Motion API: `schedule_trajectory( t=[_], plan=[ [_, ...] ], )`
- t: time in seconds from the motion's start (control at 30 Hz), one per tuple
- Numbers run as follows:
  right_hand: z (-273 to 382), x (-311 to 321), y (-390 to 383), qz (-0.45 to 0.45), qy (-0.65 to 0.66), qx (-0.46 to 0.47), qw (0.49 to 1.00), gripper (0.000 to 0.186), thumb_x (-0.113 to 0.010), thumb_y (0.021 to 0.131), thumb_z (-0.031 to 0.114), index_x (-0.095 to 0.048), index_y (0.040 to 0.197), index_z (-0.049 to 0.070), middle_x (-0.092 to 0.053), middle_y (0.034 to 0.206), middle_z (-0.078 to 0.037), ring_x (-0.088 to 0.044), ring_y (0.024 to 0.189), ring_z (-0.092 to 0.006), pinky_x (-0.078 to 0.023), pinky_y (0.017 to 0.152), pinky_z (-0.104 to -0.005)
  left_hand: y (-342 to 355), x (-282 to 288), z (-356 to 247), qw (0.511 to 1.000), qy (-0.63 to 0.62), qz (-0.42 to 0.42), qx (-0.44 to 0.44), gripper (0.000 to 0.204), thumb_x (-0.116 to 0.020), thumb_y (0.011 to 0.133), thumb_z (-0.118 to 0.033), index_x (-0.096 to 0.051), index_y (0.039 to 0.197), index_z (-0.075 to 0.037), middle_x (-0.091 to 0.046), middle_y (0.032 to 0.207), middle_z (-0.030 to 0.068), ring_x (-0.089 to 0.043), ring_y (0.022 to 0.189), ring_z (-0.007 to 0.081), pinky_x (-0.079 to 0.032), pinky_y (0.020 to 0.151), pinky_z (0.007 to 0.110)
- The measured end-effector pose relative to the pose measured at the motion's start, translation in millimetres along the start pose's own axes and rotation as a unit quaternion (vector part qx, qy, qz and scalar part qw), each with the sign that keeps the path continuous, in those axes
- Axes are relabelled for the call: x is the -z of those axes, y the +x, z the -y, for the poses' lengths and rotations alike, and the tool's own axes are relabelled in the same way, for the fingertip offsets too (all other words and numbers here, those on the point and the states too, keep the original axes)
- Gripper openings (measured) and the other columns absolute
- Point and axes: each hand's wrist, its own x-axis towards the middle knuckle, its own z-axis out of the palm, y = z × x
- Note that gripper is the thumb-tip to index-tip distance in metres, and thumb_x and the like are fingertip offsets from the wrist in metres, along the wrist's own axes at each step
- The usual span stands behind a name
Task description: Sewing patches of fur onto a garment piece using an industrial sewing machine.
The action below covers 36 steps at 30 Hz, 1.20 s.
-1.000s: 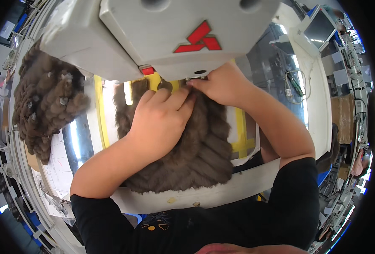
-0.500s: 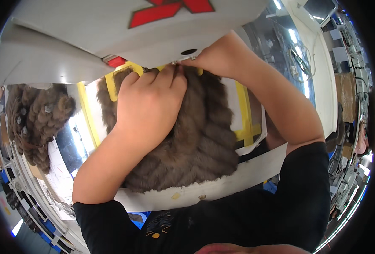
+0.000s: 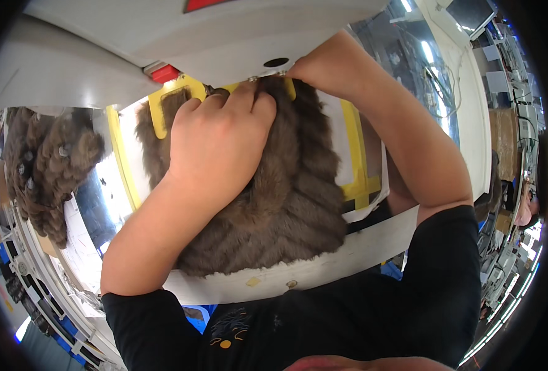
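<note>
In the head view, your left hand (image 3: 217, 139) lies over the brown fur (image 3: 292, 213), fingers bent downward; whether they clamp it, I cannot tell. Your right hand (image 3: 323, 67) is at the machine's (image 3: 224, 43) lower edge, fingertips hidden, grip unclear. The fur spreads across the table (image 3: 317, 271), below the machine.

Left hand (image 3: 218, 139) on brown fur (image 3: 298, 216)
</note>
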Motion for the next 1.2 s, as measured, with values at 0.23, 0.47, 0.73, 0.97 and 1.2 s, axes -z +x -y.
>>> schedule_trajectory(
  t=[0.23,0.47,0.73,0.97,1.2],
  plan=[
    [0.3,-7.4,-2.0,-0.026,-0.035,-0.001,0.999,0.023,-0.08,0.071,0.022,-0.075,0.083,0.003,-0.074,0.078,-0.014,-0.071,0.077,-0.0303,-0.056,0.073,-0.0401,-0.8,4.1,-2.7,1.0,0.005,0.003,0.01,0.03,-0.059,0.084,-0.007,-0.07,0.112,-0.01,-0.072,0.127,0.0044,-0.072,0.082,0.0208,-0.053,0.073,0.035],
    [3.1,-5.4,-2.4,-0.024,-0.042,-0.005,0.999,0.021,-0.077,0.071,0.022,-0.074,0.082,0.004,-0.073,0.079,-0.015,-0.072,0.08,-0.0337,-0.057,0.074,-0.0417,1.7,-0.2,-6.2,0.998,0.014,-0.066,0.017,0.015,-0.064,0.08,-0.012,-0.066,0.095,-0.011,-0.075,0.113,0.0061,-0.068,0.066,0.0184,-0.052,0.06,0.033],
    [30.3,27.2,-36.5,0.093,-0.091,0.119,0.984,0.022,-0.065,0.083,0.01,-0.075,0.102,0.005,-0.074,0.103,-0.013,-0.07,0.095,-0.0349,-0.057,0.082,-0.0424,-1.2,-3.7,-4.1,0.997,-0.052,-0.061,0.024,0.017,-0.063,0.085,-0.013,-0.065,0.102,-0.01,-0.075,0.113,0.0087,-0.071,0.065,0.0207,-0.054,0.06,0.033],
    [25.3,24.5,-45.9,0.139,-0.2,0.16,0.957,0.036,-0.06,0.085,0.008,-0.074,0.119,0.01,-0.074,0.113,-0.006,-0.07,0.1,-0.0289,-0.059,0.08,-0.0405,-4.1,-0.4,-8.5,0.997,-0.058,-0.019,0.049,0.022,-0.061,0.086,-0.01,-0.063,0.107,-0.008,-0.074,0.12,0.0122,-0.074,0.078,0.023,-0.054,0.063,0.035],
    [38.9,21.4,-47.1,0.115,-0.287,0.188,0.932,0.031,-0.062,0.087,0.012,-0.074,0.116,0.014,-0.074,0.111,0.0,-0.072,0.097,-0.0214,-0.059,0.072,-0.0376,-3.8,2.3,-8.3,0.997,-0.055,-0.009,0.052,0.023,-0.062,0.084,-0.011,-0.063,0.107,-0.009,-0.073,0.117,0.0093,-0.072,0.073,0.0222,-0.052,0.062,0.035]
  ],
)
